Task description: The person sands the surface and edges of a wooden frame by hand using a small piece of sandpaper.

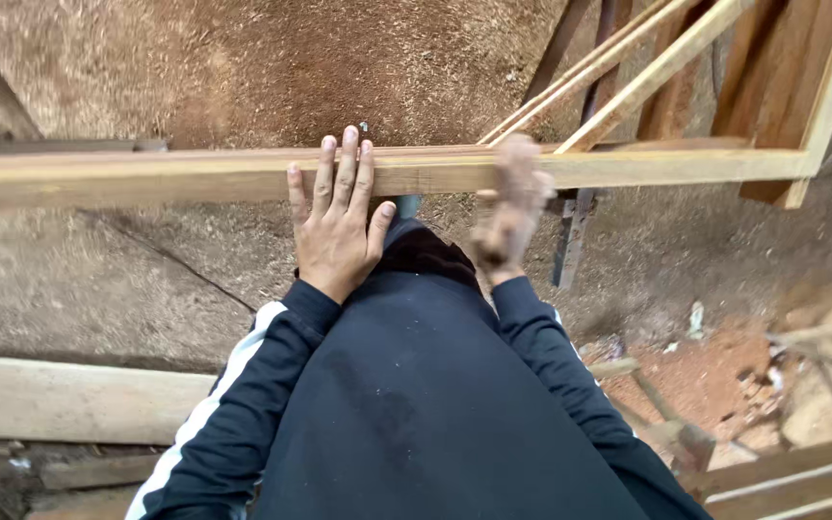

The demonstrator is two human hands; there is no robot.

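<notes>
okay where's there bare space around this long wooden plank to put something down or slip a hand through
Free: the sawdust ground beyond the long plank, and the concrete floor between it and the lower board. On the plank, the stretch left of the left hand is bare. Crowded: the stacked timber frames upper right, and the scrap pieces lower right. The right hand is blurred.

plank (195, 175): pale sawn wood, matt | ground (243, 67): rough sawdust-strewn dirt
</notes>
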